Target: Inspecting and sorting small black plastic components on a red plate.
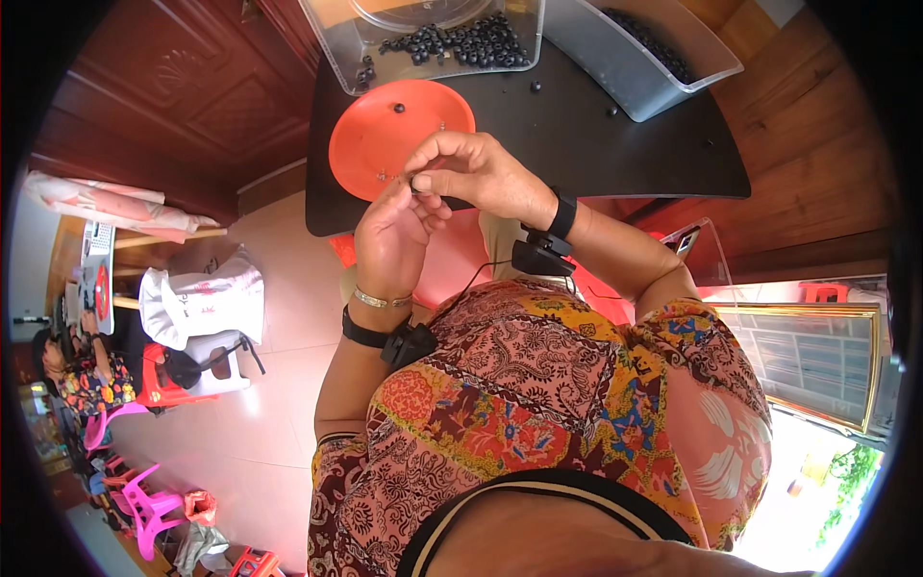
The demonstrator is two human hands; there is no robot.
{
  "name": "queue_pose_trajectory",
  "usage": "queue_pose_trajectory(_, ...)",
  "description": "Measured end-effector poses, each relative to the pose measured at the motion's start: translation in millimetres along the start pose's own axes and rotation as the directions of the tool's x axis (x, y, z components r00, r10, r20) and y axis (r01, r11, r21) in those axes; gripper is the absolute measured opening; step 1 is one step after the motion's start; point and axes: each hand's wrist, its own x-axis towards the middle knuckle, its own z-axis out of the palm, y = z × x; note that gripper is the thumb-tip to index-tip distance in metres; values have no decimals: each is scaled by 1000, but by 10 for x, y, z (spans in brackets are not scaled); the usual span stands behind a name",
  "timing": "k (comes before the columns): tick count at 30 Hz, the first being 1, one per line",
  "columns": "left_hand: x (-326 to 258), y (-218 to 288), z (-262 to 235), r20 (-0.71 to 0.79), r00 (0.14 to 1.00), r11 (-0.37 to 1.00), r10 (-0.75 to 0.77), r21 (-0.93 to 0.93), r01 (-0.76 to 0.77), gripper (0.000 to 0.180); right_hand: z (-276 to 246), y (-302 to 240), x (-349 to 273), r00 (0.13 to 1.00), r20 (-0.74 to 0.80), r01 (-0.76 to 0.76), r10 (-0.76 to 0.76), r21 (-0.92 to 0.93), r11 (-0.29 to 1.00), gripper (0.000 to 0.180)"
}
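In the upper middle of the frame, the left hand and right hand meet, fingertips of both pinched on a small dark bead, by the lower rim of an orange-red plate. Above, on the black desk, a clear bin holds dark beads; a greyish bin stands upper right.

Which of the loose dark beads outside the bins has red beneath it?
The dark bead on the red plate, toward its far rim; the other loose beads lie farther right, on the black tabletop.
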Motion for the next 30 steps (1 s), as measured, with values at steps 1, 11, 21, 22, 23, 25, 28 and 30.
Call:
queue_pose_trajectory(1, 6, 9, -18, 2, 1000, 1000, -15, -11, 15, 25, 18, 3, 4, 1000, -12, 28, -27, 36, 999, 7)
queue_pose_trajectory(11, -3, 14, -15, -68, 997, 1000, -27, -5, 27, 27, 25, -33, 0, 924, 102, 365, -370, -529, 766, 10)
queue_pose_trajectory(21, -15, 39, -73, 16, 1000, 1000, 0, -5, 0, 25, -24, -180, 50, 921, 191, 382, -340, -610, 694, 10)
queue_pose_trajectory(22, -24, 54, -61, 19, 1000, 1000, -5, 1, 5, 25, -47, -218, 70, 906, 241, 421, -349, -609, 672, 10)
queue_pose_trajectory(23, -50, 73, -59, 18, 1000, 1000, 1, 1, -1, 25, -98, -271, 125, 899, 276, 436, -340, -633, 639, 10)
queue_pose_trajectory(25, -97, 103, -60, 3, 998, 998, 56, 9, -56, 24, -302, -388, 304, 943, 235, 334, -237, -679, 654, 7)
queue_pose_trajectory(28, -192, 105, -6, 15, 998, 997, 68, -28, -68, 23, -848, -452, 655, 957, 87, 201, -276, -887, 416, 11)
queue_pose_trajectory(30, -203, 110, 15, 11, 998, 997, 59, -44, -59, 22, -1233, -405, 894, 970, 69, 111, -233, -979, 173, 17)
